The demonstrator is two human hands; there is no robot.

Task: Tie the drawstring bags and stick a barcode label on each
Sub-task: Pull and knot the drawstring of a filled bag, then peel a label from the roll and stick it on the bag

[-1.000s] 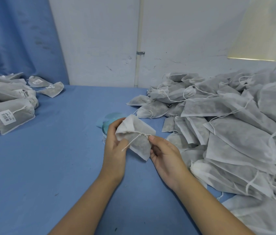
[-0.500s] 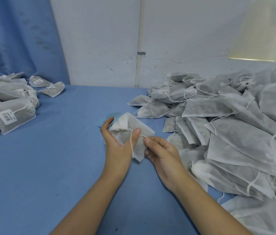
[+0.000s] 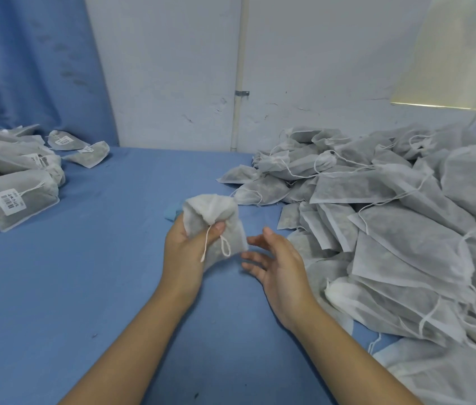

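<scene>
Right hand (image 3: 277,264) has released the string (image 3: 207,242), fingers (image 3: 255,255) spread; left hand (image 3: 185,252) grips bag (image 3: 210,210), untied pile (image 3: 391,217) beside

The right hand (image 3: 277,258) no longer pinches the drawstring (image 3: 206,247) — it has let go and sits just beside the bag (image 3: 212,210), fingers straight and spread, touching nothing. The string, taut between the two hands a moment ago, now dangles slack below the left hand's (image 3: 185,254) thumb with a small loop in it. The bag's neck is bunched tighter — the left hand alone grips it there.
</scene>
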